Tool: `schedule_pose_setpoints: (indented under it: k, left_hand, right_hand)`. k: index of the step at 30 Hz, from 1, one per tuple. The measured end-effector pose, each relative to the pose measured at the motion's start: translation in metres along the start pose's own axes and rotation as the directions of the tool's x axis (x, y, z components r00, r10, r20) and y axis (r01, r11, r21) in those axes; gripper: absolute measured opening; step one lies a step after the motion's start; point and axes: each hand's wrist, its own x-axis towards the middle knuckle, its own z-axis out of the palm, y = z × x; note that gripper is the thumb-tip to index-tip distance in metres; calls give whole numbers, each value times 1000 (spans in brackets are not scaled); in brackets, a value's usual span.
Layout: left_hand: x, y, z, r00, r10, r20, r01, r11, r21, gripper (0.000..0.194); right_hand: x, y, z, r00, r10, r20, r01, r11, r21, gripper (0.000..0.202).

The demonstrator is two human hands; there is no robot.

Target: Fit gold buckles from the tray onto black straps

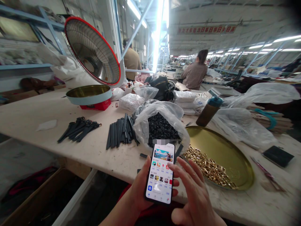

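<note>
My left hand point(138, 191) holds a smartphone point(160, 174) upright in front of me, its lit screen showing rows of app icons. My right hand point(194, 191) hovers over the phone's right side with fingers spread, fingertips close to the screen. Behind the phone a clear plastic bag point(145, 124) lies open with small black rings inside. To its right a round gold tray point(225, 153) carries a heap of small brass clips point(209, 169). Black plastic strips point(119, 131) and a second black bundle point(77, 128) lie on the white table point(35, 113).
A red-rimmed heater dish point(94, 51) stands at the back left beside a gold-lined tin lid point(89, 94). A brown bottle with teal cap point(208, 111), plastic bags and a dark wallet point(277, 156) sit to the right. Two people work further back.
</note>
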Motion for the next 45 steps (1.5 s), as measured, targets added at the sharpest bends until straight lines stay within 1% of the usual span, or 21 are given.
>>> schedule_pose_setpoints:
  k: [3, 6, 9, 12, 15, 18, 21, 23, 27, 29, 34, 38, 42, 45]
  left_hand:
    - [1, 0, 2, 1000, -1, 24, 1, 1000, 13, 73]
    - [1, 4, 4, 1000, 6, 15, -6, 1000, 1, 69]
    - [0, 9, 5, 999, 35, -3, -35, 999, -25, 63]
    - [1, 11, 6, 999, 44, 8, -44, 999, -23, 65]
    - [3, 13, 8, 999, 39, 5, -39, 999, -4, 69]
    - [3, 14, 7, 998, 64, -10, -64, 998, 14, 68]
    - [3, 17, 4, 998, 70, 3, -70, 998, -3, 67]
    - [2, 19, 4, 998, 61, 5, -61, 998, -18, 67]
    - [2, 19, 4, 998, 65, -26, -66, 997, -35, 73]
    - [1, 19, 5, 997, 65, -29, -66, 996, -51, 75]
    - [0, 17, 6, 997, 73, -27, -74, 996, -49, 76]
    - [-1, 16, 7, 997, 71, -34, -72, 997, -37, 77]
    - [-2, 16, 8, 997, 62, -36, -63, 997, -41, 79]
    - [-3, 16, 7, 997, 65, -46, -67, 997, -46, 78]
  right_hand:
    - [11, 5, -3, 999, 33, 41, -33, 999, -20, 85]
    - [12, 5, -7, 1000, 18, 24, -18, 1000, 6, 81]
    - [4, 0, -7, 999, -40, 6, 40, 999, 31, 76]
    - [-4, -6, -4, 997, -77, 6, 77, 996, 45, 75]
    - [-11, -9, 0, 996, -82, -21, 83, 994, 70, 75]
    - [-16, -11, 4, 996, -82, -22, 83, 992, 94, 73]
    - [-22, -12, 6, 994, -104, -26, 107, 987, 117, 70]
    - [-26, -13, 8, 991, -131, -36, 135, 981, 142, 65]
    - [-35, -18, 11, 985, -169, -24, 171, 969, 177, 42]
    - [-38, -21, 13, 984, -176, -5, 174, 968, 178, 36]
    - [-41, -23, 17, 985, -170, -14, 169, 968, 183, 36]
    - [-40, -23, 16, 985, -174, -15, 174, 969, 173, 37]
    - [-39, -24, 15, 986, -160, -41, 164, 974, 154, 38]
    - [-37, -23, 14, 986, -158, -53, 164, 973, 160, 42]
